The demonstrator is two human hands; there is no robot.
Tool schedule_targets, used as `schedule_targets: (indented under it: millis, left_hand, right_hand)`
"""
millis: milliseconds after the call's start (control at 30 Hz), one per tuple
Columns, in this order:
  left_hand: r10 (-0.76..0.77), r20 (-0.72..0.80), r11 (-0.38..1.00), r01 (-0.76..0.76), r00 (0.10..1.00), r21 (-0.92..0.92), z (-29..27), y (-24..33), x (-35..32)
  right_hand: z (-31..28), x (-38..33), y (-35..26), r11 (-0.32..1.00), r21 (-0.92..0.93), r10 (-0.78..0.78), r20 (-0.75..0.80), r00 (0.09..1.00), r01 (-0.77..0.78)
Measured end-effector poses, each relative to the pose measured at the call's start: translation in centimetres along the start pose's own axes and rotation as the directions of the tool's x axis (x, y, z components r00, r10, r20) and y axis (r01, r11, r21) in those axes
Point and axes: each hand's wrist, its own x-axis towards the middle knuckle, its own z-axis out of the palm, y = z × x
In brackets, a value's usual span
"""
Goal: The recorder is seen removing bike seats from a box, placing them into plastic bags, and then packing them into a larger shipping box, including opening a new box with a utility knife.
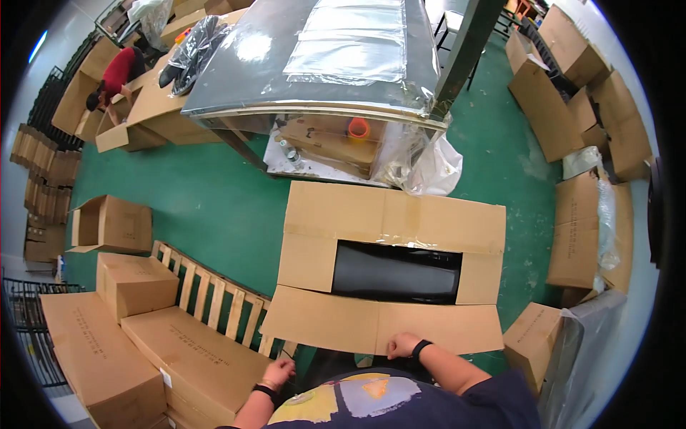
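In front of me lies a large cardboard box [393, 214] with its flaps folded outward. Through its opening a glossy black panel [396, 272] shows inside. My right hand [404, 344], with a black wristband, is closed at the near edge of the front flap [343, 318]; what its fingers hold, if anything, is hidden. Lower and to the left, my left hand [279, 372] has its fingers curled together, beside the box and close to my body. A thin dark strand shows by its fingertips, but I cannot tell whether it is gripped.
Closed cartons [193, 354] and a wooden pallet [214, 293] stand at my left. Beyond the box is a film-covered table [250, 86], with a white plastic bag [436, 168] by its leg. More cartons [532, 336] line the right side. A co-worker [121, 75] bends over a box far left.
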Motion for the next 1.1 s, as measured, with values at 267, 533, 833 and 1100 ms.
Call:
schedule_targets:
  millis: [267,533,833,1100]
  left_hand:
    - [-0.107,-0.080,0.952,0.079,0.991,-0.296,-11.1,0.5,6.0]
    - [-0.082,0.023,0.996,0.082,0.996,-0.024,-8.7,2.9,8.0]
    - [-0.061,0.095,0.974,0.039,0.994,0.225,-8.9,3.9,5.4]
    - [-0.131,-0.098,0.991,0.128,0.986,-0.039,-8.8,6.2,1.1]
  right_hand:
    - [5.1,8.1,-2.1,0.633,0.634,0.550,0.035,0.834,-0.444]
    - [2.6,16.4,-1.8,-0.204,0.973,0.582,0.031,0.812,0.110]
    - [4.3,20.0,1.8,-0.231,0.906,0.675,-0.114,0.729,0.356]
    - [3.2,20.1,6.7,-0.215,0.970,0.615,0.041,0.788,0.117]
